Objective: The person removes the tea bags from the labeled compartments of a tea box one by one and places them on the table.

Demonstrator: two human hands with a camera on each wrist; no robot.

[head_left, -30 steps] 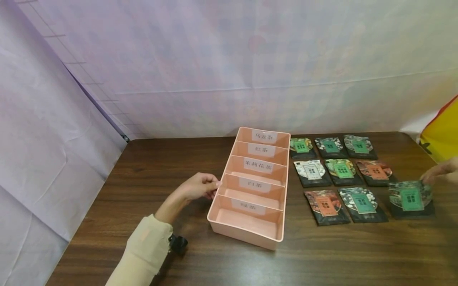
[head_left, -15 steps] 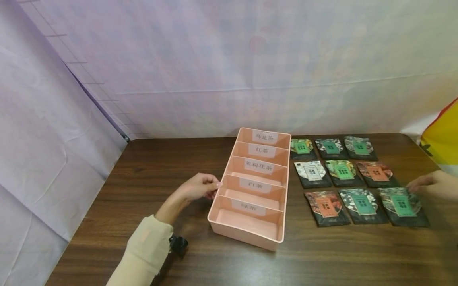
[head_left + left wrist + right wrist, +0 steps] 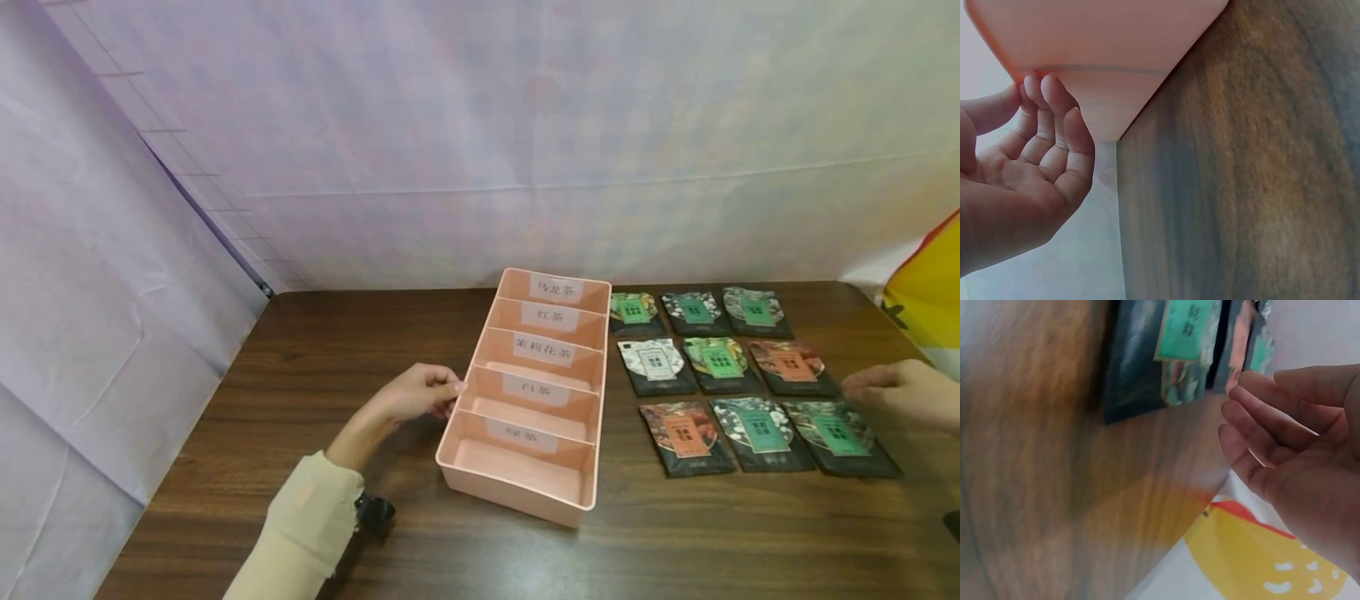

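Observation:
A pink divided box (image 3: 517,492) stands on the table with a paper label in each compartment. My left hand (image 3: 420,392) pinches its left rim, thumb on the edge and fingertips against the outer wall (image 3: 1116,37). To the right of the box lie several dark tea packets in three rows. My right hand (image 3: 903,392) is beside the right end of these rows, fingers loosely bent and holding nothing. Nearest to it are a green-labelled tea packet (image 3: 842,437) in the front row and an orange-labelled tea packet (image 3: 793,367) in the middle row.
A white-labelled packet (image 3: 656,367) lies close to the box's right side. Behind the brown wooden table (image 3: 337,333) hangs a pale patterned cloth (image 3: 525,125). Yellow fabric (image 3: 926,292) hangs at the far right. A black device (image 3: 373,514) is at the left wrist.
My right hand has set the green-labelled tea packet down at the front row's right end and let go. That packet then turned slightly. The left hand stays at the box rim.

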